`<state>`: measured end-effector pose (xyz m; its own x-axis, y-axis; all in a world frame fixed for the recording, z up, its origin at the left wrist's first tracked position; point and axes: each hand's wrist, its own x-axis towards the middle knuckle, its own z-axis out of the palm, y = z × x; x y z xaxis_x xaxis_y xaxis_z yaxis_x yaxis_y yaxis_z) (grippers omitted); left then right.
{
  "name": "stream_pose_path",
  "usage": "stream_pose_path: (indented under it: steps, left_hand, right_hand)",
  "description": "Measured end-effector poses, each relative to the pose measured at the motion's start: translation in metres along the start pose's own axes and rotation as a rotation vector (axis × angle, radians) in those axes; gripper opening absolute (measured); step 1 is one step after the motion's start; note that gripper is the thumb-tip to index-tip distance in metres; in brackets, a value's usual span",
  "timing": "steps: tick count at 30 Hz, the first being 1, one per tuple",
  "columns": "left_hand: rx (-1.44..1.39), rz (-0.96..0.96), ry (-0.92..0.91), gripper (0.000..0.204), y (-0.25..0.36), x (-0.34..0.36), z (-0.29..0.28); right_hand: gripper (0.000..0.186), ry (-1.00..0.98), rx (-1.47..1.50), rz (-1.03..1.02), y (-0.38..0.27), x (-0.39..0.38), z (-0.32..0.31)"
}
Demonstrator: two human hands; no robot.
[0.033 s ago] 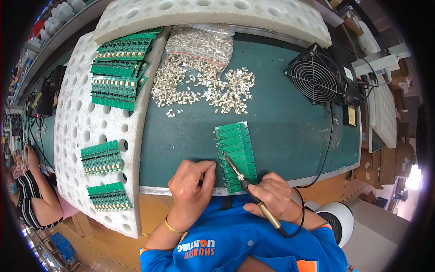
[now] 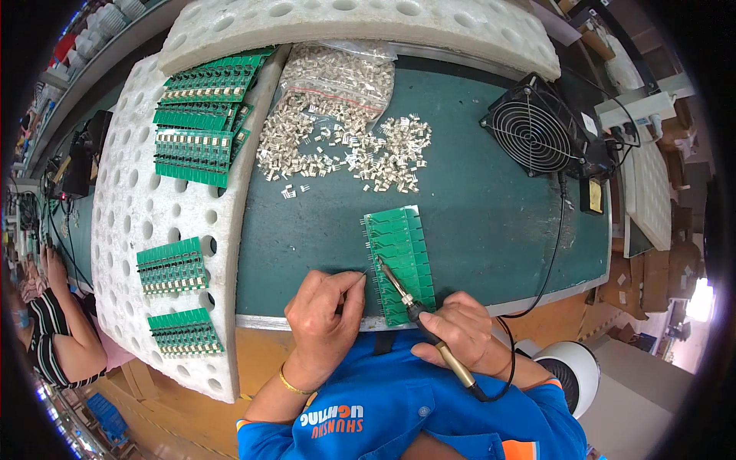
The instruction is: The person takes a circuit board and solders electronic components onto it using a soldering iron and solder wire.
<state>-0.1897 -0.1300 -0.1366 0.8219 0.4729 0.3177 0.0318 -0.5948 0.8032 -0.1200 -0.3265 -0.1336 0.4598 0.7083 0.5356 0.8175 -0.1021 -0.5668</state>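
Note:
A green circuit board panel lies near the front edge of the table, with a row of pins jutting from its left side. In my right hand, closed around its handle, is a soldering iron. Its tip meets the board near the pinned left edge. My left hand is just left of the board, thumb and forefinger pinched on what looks like thin solder wire. Most of that wire is hidden or too fine to make out.
Loose white connectors spill from a clear plastic bag beyond the board. Several finished-looking boards rest on a holed white foam slab at left. A black fan stands far right; a co-worker's arm shows far left.

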Motion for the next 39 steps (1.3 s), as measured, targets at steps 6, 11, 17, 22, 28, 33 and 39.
stream_pose_path:
  steps: [6, 11, 17, 22, 28, 33, 39]
  left_hand:
    - [0.010, 0.014, -0.009, 0.014, 0.001, 0.001, -0.001]
    - [0.002, 0.008, 0.005, 0.014, 0.001, 0.000, -0.001]
    - [0.015, 0.027, 0.025, 0.014, 0.000, -0.002, -0.004]
    - [0.014, 0.025, 0.036, 0.014, 0.001, -0.002, -0.004]
    - [0.015, 0.005, 0.031, 0.017, 0.001, -0.006, -0.006]
    - [0.021, -0.021, -0.001, 0.016, 0.006, -0.007, -0.008]
    - [0.018, -0.004, 0.013, 0.017, 0.006, -0.007, -0.003]
  right_hand:
    - [0.046, -0.004, -0.020, 0.003, -0.002, 0.000, 0.000]
    - [0.044, -0.007, -0.038, 0.003, -0.004, 0.002, -0.002]
    - [0.041, 0.024, -0.073, -0.001, -0.001, 0.000, -0.011]
    - [0.041, 0.049, -0.051, -0.007, 0.001, 0.000, -0.011]
    - [0.033, 0.108, 0.092, 0.048, 0.004, 0.000, -0.014]
    - [0.027, 0.139, 0.189, 0.117, 0.004, -0.001, -0.013]
    - [0.023, 0.151, 0.232, 0.149, 0.005, 0.001, -0.011]
